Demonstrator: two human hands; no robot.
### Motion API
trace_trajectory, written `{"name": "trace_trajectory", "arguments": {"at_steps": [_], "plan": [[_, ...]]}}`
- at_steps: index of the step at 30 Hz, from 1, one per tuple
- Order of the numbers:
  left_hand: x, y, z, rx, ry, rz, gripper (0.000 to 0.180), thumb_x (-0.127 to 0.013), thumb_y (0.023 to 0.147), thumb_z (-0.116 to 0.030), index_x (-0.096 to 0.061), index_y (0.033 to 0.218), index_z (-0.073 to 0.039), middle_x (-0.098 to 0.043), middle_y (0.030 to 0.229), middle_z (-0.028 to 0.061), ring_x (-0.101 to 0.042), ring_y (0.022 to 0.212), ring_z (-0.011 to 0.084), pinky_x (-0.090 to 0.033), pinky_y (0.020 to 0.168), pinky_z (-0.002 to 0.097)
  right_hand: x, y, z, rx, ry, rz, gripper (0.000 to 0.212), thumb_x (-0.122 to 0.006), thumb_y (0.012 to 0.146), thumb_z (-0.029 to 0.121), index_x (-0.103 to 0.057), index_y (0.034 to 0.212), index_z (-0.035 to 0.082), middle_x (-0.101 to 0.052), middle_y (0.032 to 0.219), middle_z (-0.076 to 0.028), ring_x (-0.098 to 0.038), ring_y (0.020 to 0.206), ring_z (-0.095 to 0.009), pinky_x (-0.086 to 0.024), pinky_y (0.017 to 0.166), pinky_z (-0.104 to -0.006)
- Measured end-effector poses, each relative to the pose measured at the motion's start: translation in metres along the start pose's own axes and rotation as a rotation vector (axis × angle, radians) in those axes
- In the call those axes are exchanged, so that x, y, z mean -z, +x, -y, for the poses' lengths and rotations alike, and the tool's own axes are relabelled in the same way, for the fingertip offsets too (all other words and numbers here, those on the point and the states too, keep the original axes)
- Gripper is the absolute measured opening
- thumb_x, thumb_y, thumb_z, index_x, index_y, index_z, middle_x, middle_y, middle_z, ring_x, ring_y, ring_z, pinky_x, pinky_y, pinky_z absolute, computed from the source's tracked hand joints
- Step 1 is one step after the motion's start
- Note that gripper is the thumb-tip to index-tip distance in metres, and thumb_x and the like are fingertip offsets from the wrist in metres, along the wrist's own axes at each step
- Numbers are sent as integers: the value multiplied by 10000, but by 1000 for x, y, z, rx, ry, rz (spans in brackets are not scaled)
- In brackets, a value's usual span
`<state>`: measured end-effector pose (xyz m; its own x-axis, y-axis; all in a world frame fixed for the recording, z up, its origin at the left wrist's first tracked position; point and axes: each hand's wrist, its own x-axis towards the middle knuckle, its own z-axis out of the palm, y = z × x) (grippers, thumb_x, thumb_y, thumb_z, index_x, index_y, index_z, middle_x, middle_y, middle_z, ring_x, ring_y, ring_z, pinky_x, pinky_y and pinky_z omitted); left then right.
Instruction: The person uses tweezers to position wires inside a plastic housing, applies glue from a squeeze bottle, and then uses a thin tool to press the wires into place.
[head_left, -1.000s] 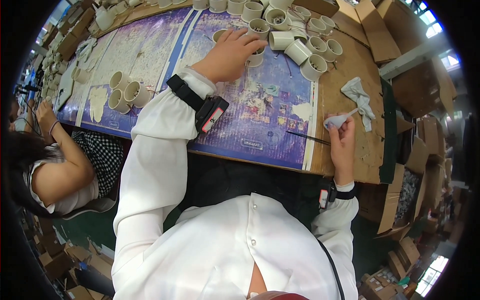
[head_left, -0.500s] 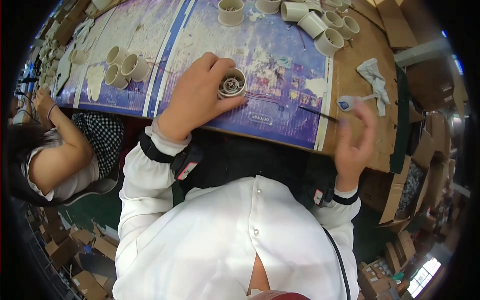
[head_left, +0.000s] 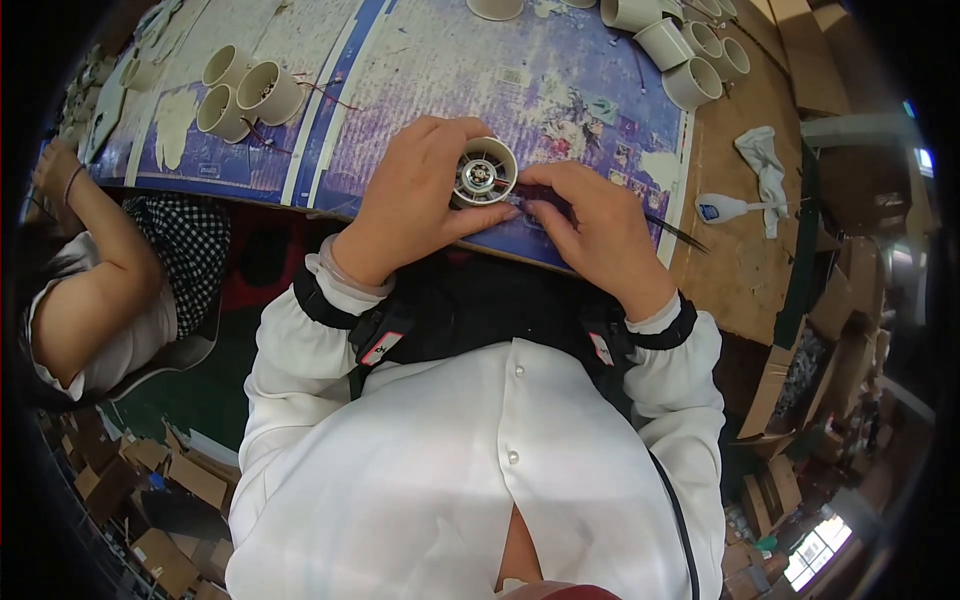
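My left hand (head_left: 412, 195) is wrapped around a cream cylindrical housing (head_left: 487, 172), which stands on the bench with its open end up. Inside it sits a round metal motor part with a bright ring. My right hand (head_left: 600, 225) is at the housing's right side, thumb and forefinger drawn together low beside its rim. What those fingers pinch is hidden; thin wires ran out from the housing at that spot in the earlier frame. A slim black tool like tweezers (head_left: 680, 233) lies to the right of my right hand.
A white squeeze bottle (head_left: 722, 208) with a thin nozzle and a crumpled white cloth (head_left: 763, 165) lie at the right. Several cream cups (head_left: 692, 84) cluster at the back right, more (head_left: 270, 93) at the left with wires trailing. A co-worker's arm (head_left: 110, 225) is at far left.
My right hand has come left from beside the squeeze bottle to the housing's side, its fingers closing. My left hand still holds the housing. The whole view has shifted a little.
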<state>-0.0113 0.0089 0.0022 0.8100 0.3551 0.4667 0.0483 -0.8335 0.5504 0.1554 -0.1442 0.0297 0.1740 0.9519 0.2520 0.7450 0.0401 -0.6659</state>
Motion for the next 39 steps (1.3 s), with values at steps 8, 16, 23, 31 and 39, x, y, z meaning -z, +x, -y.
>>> {"name": "trace_trajectory", "arguments": {"at_steps": [8,16,23,31,39], "plan": [[-5,-1,7,-61,-14,-61,698,-897,671,-291,-554,1227,-45,-634,1079,109,-593,991,327,-470,849,419,-6,3,0,18,-90,-19,215,-726,843,15,-687,1049,57,-684,961,-98,-700,825,-278,-546,677,-329],[-5,0,7,-81,-34,-45,703,-904,653,-265,-561,1228,-51,-634,1048,108,-598,956,320,-472,814,413,-6,1,3,-51,-247,11,175,-730,825,5,-694,987,60,-677,942,-85,-691,774,-271,-542,633,-330],[-3,-2,2,-19,-38,-44,571,-891,674,-222,-597,1137,-66,-651,1095,80,-589,986,315,-462,860,408,-14,1,2,84,-109,-138,153,-722,834,4,-682,974,52,-672,959,-103,-683,772,-294,-536,626,-337],[-2,-2,1,1,-52,-30,593,-880,679,-234,-600,1174,-67,-650,1085,89,-587,986,322,-460,855,414,-21,0,8,5,-195,-118,138,-703,855,12,-644,975,44,-646,913,-114,-663,733,-310,-514,597,-354],[4,0,-3,-11,-64,-10,602,-856,683,-197,-611,1217,-65,-651,1093,100,-601,986,326,-465,863,410,-20,1,10,-15,-203,-107,120,-693,864,24,-640,963,66,-632,900,-96,-647,703,-310,-494,575,-362]]}}
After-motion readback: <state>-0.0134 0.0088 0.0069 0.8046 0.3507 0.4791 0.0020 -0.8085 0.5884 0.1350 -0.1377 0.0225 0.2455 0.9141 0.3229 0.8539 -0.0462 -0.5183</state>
